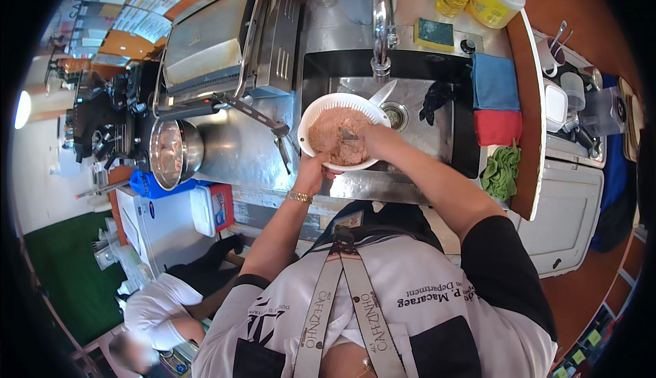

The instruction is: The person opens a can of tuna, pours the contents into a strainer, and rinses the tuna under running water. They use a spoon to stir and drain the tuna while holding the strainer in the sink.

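Observation:
A white plastic colander (pixel 376 110) is held over the front left of the steel sink (pixel 430 144). It contains a pinkish-brown, flaky food mixture (pixel 333 127). My left hand (pixel 313 170), with a metal-band watch at the wrist, grips the colander's near rim. Over the right side of the same colander, my right hand (pixel 382 141) reaches into the mixture, its fingertips partly hidden. A greyish patch shows beside those fingers; whether it is a utensil is unclear. Behind the colander's far rim, a pale blade-like utensil (pixel 384 92) sticks out near the drain (pixel 395 115).
A chrome faucet (pixel 381 34) overhangs the sink. Dark crumpled material (pixel 435 102) lies inside it. To the left are a press grill (pixel 210 34) and a steel bowl (pixel 190 155) with food. Folded cloths (pixel 496 83) line the right edge. Another person (pixel 159 309) is at lower left.

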Demonstrator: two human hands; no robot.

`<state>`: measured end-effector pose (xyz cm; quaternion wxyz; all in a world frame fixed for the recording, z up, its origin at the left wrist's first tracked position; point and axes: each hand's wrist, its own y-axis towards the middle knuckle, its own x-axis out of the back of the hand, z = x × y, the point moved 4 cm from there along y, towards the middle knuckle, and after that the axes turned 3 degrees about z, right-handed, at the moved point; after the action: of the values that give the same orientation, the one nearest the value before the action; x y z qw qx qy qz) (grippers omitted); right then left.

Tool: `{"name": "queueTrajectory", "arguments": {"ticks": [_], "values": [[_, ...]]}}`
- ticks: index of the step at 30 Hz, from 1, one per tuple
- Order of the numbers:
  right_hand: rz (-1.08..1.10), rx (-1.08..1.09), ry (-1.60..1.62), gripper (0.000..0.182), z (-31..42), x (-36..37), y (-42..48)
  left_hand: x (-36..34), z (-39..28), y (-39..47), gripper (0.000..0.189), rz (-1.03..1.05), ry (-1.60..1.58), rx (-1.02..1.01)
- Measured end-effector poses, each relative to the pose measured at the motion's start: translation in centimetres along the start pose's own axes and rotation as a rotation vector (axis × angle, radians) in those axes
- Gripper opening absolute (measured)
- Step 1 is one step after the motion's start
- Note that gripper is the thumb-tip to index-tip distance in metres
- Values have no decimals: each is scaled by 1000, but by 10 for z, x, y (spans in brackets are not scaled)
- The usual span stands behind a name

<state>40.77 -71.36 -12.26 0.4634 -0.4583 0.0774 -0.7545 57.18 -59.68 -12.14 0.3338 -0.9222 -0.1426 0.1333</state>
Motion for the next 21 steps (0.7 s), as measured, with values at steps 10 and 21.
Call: {"name": "queueTrajectory", "arguments": {"ticks": [10,21], "values": [[-120,15,-81,27,7,77,-10,31,14,13,20,71,-76,106],[-124,83,81,29,5,25,-19,36,10,13,23,46,-89,133]]}}
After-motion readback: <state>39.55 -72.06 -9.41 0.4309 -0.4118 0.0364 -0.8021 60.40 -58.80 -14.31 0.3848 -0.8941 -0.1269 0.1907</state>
